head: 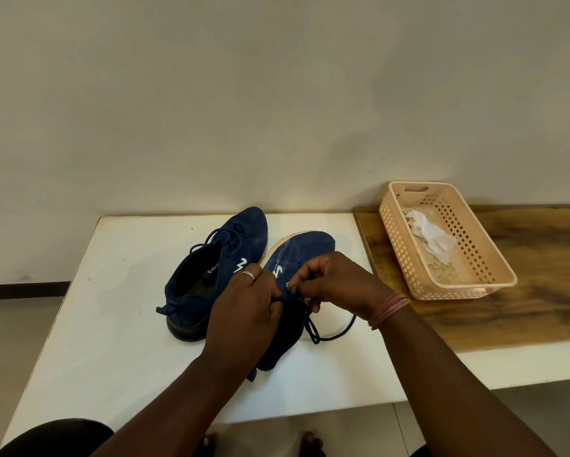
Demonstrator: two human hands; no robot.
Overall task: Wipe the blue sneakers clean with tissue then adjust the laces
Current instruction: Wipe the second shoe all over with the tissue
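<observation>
While lacing the right-hand blue sneaker (290, 258) on the white table (112, 324): wiping judged done, used tissue (428, 230) dropped in peach basket (494, 258) at far right.

Left hand (244, 311) and right hand (336, 282) both pinching dark lace (330, 334) over the tongue; next, probably drawing ends even and knotting. Left sneaker (211, 265) beside it, touching, already laced; navy uppers, white logos, pale sole.

Matt cloth sneakers (231, 258), plastic basket (468, 288)

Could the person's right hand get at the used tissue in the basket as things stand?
Probably yes: the basket is open-topped, on the right hand's side, nothing covers the tissue. But that hand now pinches the lace, so must let go first.
</observation>
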